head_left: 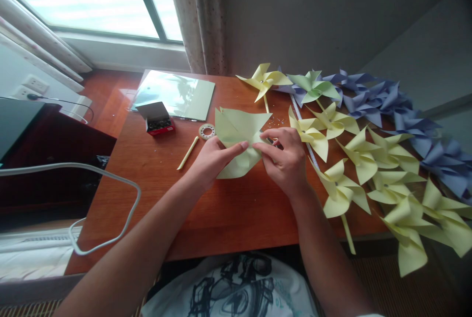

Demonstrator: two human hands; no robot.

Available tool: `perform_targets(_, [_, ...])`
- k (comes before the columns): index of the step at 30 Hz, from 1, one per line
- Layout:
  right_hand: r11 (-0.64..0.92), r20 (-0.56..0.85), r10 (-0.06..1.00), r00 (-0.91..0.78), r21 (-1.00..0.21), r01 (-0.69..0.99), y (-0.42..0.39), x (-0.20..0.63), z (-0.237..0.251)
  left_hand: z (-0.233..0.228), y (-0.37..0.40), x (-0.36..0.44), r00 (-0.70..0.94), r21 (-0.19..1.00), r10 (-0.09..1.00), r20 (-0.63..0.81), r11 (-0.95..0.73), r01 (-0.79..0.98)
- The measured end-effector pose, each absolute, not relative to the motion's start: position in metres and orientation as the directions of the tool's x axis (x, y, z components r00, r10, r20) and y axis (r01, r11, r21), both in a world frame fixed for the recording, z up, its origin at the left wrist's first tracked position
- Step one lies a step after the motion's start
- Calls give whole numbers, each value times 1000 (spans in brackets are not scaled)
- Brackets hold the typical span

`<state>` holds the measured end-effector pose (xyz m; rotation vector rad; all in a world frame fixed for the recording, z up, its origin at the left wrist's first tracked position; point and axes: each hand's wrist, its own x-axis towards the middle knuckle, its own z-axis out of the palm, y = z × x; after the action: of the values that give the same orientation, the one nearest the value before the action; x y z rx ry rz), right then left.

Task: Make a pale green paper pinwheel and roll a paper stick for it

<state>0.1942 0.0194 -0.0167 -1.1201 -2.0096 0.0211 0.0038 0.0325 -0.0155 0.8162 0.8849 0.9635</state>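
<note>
Both hands pinch yellow paper pinwheel: left hand, right hand grips closed on it; no legible writing.

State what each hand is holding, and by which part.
Both hands hold one pale yellow paper pinwheel over the table. The left hand supports its lower left side, forefinger at the centre; the right hand pinches the folded tips at the centre.
</note>
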Motion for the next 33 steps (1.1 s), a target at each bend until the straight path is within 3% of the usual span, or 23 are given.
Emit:
perform_targets(9, [590,627,728,-277,-368,719,18,194,-15,-17,34,5,153,945,955,-254,279,-169])
perform_targets(17, [570,618,766,-179,-522,635,15,191,-10,-22,33,8,143,996,989,-43,31,80])
perform_targets(25, [385,406,913,-33,-834,394,9,185,-7,-18,23,15,321,869,935,149,-278,409])
perform_targets(28, [349,352,934,-53,-874,339,8,186,-6,-16,20,17,401,792,899,176,-371,485])
perform_targets(33, [340,337,939,-68,-885,318,8,188,-6,-16,20,17,430,747,890,149,-387,541])
